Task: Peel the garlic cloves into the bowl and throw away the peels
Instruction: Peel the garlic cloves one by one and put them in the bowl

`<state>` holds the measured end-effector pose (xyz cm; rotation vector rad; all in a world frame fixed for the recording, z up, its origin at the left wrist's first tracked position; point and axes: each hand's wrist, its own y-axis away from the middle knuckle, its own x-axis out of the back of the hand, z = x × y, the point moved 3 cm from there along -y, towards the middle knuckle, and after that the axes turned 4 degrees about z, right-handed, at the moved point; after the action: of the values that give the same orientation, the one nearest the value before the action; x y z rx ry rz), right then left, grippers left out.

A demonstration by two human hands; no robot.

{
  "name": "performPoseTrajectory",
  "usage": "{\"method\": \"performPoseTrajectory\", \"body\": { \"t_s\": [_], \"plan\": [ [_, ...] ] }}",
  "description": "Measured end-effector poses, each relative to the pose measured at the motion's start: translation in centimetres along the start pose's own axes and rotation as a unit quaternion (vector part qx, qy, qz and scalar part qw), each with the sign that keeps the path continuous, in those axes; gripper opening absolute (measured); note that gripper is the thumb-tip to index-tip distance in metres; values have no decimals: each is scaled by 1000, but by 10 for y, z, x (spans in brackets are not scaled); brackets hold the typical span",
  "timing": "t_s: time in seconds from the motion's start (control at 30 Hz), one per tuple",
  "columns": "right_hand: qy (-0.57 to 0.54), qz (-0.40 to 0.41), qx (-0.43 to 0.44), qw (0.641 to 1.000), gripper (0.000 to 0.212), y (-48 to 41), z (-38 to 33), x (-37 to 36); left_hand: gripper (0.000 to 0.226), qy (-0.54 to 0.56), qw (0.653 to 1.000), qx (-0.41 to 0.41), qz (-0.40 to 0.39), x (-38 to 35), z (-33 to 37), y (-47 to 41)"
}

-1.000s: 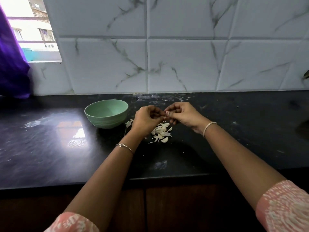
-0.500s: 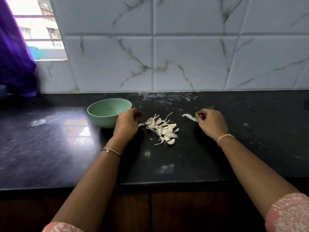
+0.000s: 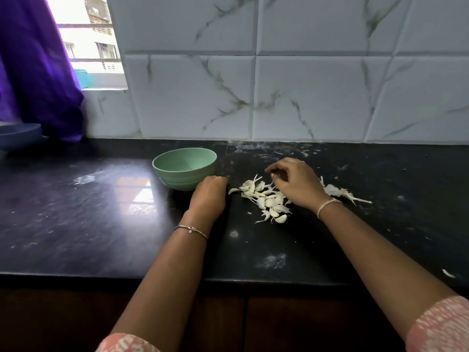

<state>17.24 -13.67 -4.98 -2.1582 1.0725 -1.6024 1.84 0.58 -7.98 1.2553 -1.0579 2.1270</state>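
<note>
1. Start with the left hand (image 3: pixel 209 194): curled into a fist, resting on the counter (image 3: pixel 101 224), just right of the bowl (image 3: pixel 177 180). Cannot tell whether holding a clove or nothing. Could drop a clove beside the bowl by opening too soon.
2. Next, the right hand (image 3: pixel 297 184): fingers loosely bent, nothing to see in them, hovering over the far end of the garlic cloves (image 3: pixel 270 203). Could pinch two at once, or flick some away across the counter.
3. Mind the right wrist (image 3: pixel 327 205), low between the cloves and the peels (image 3: pixel 335 191), with the peels just to the right. Could sweep peels back into the cloves and mix them up.
4. Mind the bowl, left of the cloves, looking empty inside. Could slide or tip from a bump by the fist.
5. Watch the near edge of the counter. Could lose small bits over it, like the white scrap (image 3: pixel 448 273) at the near right.
</note>
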Motion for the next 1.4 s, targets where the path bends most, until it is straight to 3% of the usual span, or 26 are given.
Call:
{"method": "performPoseTrajectory", "body": {
  "t_s": [0.23,0.4,0.57,0.73,0.83,0.97,1.17,1.3,1.4],
  "plan": [
    [52,-133,20,990,32,-26,-29,-32,32,-86,994,-66,-5,-6,16,-11],
    [77,-156,51,983,47,-26,-29,-28,27,-128,990,-60,4,-8,19,-12],
    [86,-209,72,971,47,-22,-28,-27,22,-119,991,-48,22,-1,22,-12],
    [-3,-149,45,988,36,-19,-22,-25,21,-67,995,-45,51,3,23,-8],
    [-28,-69,14,997,38,-16,-13,-6,28,64,993,-12,98,7,23,-10],
    [-73,42,-68,994,35,-6,21,25,24,257,957,58,120,14,37,-13],
    [-91,188,-223,952,37,25,87,60,16,346,938,28,11,-10,100,-40],
    [-81,215,-282,932,32,37,106,69,18,343,938,-31,-46,-29,149,-56],
    [-82,218,-274,933,30,35,109,69,26,302,937,-80,-155,-43,174,-65]
  ]
}}
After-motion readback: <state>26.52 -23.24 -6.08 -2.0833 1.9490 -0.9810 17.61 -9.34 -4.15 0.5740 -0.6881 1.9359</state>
